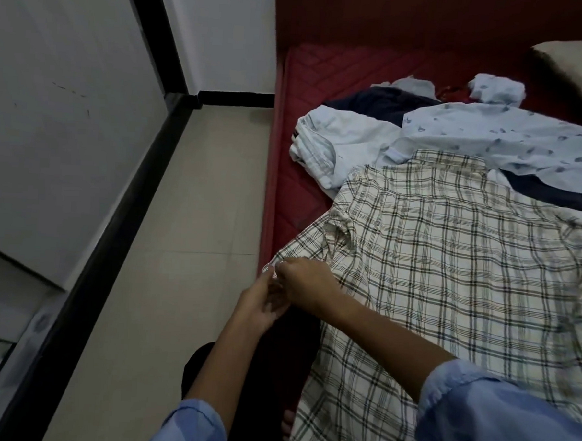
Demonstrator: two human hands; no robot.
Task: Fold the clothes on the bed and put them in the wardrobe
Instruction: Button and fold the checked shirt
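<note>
On bed [286,193], both hands pinch plaid shirt [449,262].

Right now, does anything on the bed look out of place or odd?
Nothing damaged. The other clothes lie in an unfolded heap behind the plaid shirt, whose sleeve hangs off the bed edge where both hands pinch its cuff.

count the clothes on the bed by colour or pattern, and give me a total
Checked cream shirt: 1
Pale blue shirt with dark print: 1
Plain pale blue or white garment: 1
Dark navy garments: at least 1, partly covered, so it may be 2
Total: at least 4 on the red bed
</note>
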